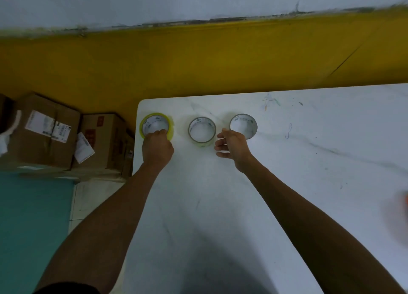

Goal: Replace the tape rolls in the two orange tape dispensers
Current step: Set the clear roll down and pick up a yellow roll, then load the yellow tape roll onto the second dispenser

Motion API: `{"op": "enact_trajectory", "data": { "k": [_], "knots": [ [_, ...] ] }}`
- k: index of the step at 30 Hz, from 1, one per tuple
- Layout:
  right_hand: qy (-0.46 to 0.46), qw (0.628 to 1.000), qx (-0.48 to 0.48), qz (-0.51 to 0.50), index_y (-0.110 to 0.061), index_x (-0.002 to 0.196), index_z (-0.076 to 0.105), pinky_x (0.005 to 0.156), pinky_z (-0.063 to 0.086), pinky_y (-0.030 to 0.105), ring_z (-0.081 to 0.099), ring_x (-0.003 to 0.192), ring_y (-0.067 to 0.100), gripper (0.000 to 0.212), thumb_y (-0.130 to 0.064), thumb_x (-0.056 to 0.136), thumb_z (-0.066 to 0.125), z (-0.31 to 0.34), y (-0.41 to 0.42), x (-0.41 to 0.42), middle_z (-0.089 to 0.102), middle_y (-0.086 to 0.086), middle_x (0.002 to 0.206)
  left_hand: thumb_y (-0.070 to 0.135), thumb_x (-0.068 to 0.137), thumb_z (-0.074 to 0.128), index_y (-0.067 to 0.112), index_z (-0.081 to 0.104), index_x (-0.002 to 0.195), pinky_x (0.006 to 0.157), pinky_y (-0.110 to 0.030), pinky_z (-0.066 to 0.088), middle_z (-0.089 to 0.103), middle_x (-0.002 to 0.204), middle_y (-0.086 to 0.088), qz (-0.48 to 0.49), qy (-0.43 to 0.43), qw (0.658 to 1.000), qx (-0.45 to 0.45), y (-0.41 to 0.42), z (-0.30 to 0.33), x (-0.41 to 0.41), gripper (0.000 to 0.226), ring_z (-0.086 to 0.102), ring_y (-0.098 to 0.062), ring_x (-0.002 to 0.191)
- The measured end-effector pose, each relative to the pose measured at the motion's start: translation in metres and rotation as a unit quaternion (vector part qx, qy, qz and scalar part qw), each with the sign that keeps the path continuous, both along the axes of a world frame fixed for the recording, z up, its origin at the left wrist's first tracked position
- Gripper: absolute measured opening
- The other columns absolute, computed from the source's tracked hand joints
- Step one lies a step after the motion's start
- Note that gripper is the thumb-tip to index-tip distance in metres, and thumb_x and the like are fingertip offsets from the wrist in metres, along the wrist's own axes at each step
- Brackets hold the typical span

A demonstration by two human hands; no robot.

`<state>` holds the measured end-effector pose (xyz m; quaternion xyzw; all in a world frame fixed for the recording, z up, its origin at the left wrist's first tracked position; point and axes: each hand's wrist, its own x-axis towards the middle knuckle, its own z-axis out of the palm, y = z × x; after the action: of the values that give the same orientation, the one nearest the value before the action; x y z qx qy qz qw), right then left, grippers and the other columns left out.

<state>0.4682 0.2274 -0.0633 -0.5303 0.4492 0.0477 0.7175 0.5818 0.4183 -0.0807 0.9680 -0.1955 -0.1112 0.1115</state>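
Gripping the yellow tape roll (157,125) with our left hand (157,149) fingers; our right hand (231,146) fingers spread wide, empty, between two clear rolls on the surface (309,161).

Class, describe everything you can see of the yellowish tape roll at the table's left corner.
The yellowish tape roll lies flat on the white table, near its far left corner. Translucent yellow tape is wound on a white, printed core, its hole facing up. The left hand grips its near rim. It stands apart from the other rolls.
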Motion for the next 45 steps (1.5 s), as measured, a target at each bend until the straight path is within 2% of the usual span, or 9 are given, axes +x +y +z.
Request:
{"op": "enact_trajectory", "data": {
  "k": [6, 10, 13, 18, 21, 25, 31, 37, 45],
  "knots": [
    [0.002, 1.0, -0.005, -0.004, -0.009, 0.091, 0.061, 0.068, 0.057, 0.034, 0.064, 0.076, 0.023, 0.027, -0.029, 0.099, 0.045, 0.004, -0.001, -0.004, 0.063, 0.009, 0.079, 0.004, 0.086, 0.053, -0.004, 0.063, 0.103, 0.073, -0.044, 0.049, 0.066, 0.104, -0.027, 0.072, 0.018, 0.996, -0.041, -0.005, 0.012, 0.006, 0.021, 0.061, -0.044, 0.099],
    [-0.006, 1.0, -0.015, -0.001, -0.011, 0.088, 0.061, 0.071, 0.058, 0.035, 0.064, 0.077, 0.023, 0.025, -0.028, 0.099, 0.046, 0.018, 0.003, -0.001, 0.063, 0.01, 0.081, 0.012, 0.093, 0.052, -0.004, 0.061, 0.116, 0.078, -0.042, 0.047, 0.066, 0.107, -0.028, 0.15, 0.036, 0.975, -0.16, -0.007, 0.031, 0.011, 0.03, 0.06, -0.044, 0.102],
    [-0.033, 0.999, -0.029, 0.013, -0.011, 0.091, 0.061, 0.076, 0.059, 0.038, 0.063, 0.083, 0.024, 0.017, -0.023, 0.096, 0.05, 0.032, 0.011, 0.003, 0.063, 0.01, 0.084, 0.015, 0.092, 0.052, 0.002, 0.06, 0.081, 0.055, -0.032, 0.032, 0.055, 0.067, -0.011, 0.192, 0.088, 0.945, -0.248, -0.012, 0.054, 0.005, 0.019, 0.054, -0.031, 0.071],
    [-0.085, 0.992, -0.08, 0.038, -0.021, 0.087, 0.064, 0.085, 0.059, 0.043, 0.062, 0.094, 0.02, 0.008, -0.027, 0.091, 0.06, 0.065, 0.029, 0.013, 0.065, 0.007, 0.096, 0.015, 0.091, 0.053, 0.008, 0.053, 0.071, 0.05, -0.028, 0.027, 0.045, 0.062, -0.005, 0.226, 0.161, 0.9, -0.337, -0.03, 0.095, -0.021, 0.021, 0.038, -0.016, 0.058],
    [-0.109, 0.987, -0.111, 0.039, -0.019, 0.093, 0.065, 0.084, 0.057, 0.039, 0.061, 0.099, 0.021, 0.015, -0.034, 0.092, 0.061, 0.087, 0.035, 0.013, 0.065, 0.008, 0.105, 0.015, 0.092, 0.053, 0.009, 0.06, 0.078, 0.055, -0.028, 0.033, 0.053, 0.071, -0.005, 0.217, 0.196, 0.884, -0.365, -0.041, 0.116, -0.039, 0.016, 0.044, -0.014, 0.062],
    [-0.108, 0.985, -0.133, 0.025, -0.014, 0.106, 0.064, 0.09, 0.057, 0.045, 0.065, 0.103, 0.027, 0.023, -0.031, 0.093, 0.057, 0.114, 0.029, -0.004, 0.068, 0.014, 0.112, 0.017, 0.094, 0.053, 0.013, 0.063, 0.09, 0.073, -0.03, 0.04, 0.061, 0.094, -0.008, 0.189, 0.228, 0.872, -0.391, -0.061, 0.141, -0.065, 0.011, 0.054, -0.023, 0.085],
    [-0.104, 0.976, -0.191, 0.002, -0.014, 0.094, 0.064, 0.077, 0.056, 0.041, 0.062, 0.091, 0.031, 0.015, -0.027, 0.089, 0.058, 0.147, 0.003, -0.055, 0.065, 0.018, 0.098, 0.017, 0.094, 0.052, 0.016, 0.062, 0.094, 0.082, -0.038, 0.044, 0.057, 0.096, -0.007, 0.13, 0.23, 0.877, -0.4, -0.101, 0.176, -0.112, 0.01, 0.051, -0.027, 0.091],
    [-0.118, 0.968, -0.221, -0.027, -0.007, 0.102, 0.066, 0.079, 0.058, 0.043, 0.065, 0.096, 0.033, 0.023, -0.026, 0.091, 0.058, 0.173, -0.035, -0.106, 0.066, 0.023, 0.106, 0.018, 0.095, 0.051, 0.009, 0.066, 0.114, 0.079, -0.033, 0.041, 0.058, 0.103, -0.006, 0.085, 0.246, 0.879, -0.401, -0.139, 0.209, -0.158, 0.025, 0.052, -0.024, 0.095],
    [-0.124, 0.961, -0.226, -0.103, -0.012, 0.1, 0.064, 0.077, 0.057, 0.037, 0.065, 0.106, 0.034, 0.019, -0.027, 0.091, 0.057, 0.178, -0.108, -0.206, 0.065, 0.02, 0.113, 0.016, 0.094, 0.05, 0.009, 0.066, 0.106, 0.076, -0.032, 0.038, 0.058, 0.098, -0.007, 0.025, 0.251, 0.889, -0.383, -0.217, 0.228, -0.251, 0.021, 0.052, -0.024, 0.093]
  ]
}}
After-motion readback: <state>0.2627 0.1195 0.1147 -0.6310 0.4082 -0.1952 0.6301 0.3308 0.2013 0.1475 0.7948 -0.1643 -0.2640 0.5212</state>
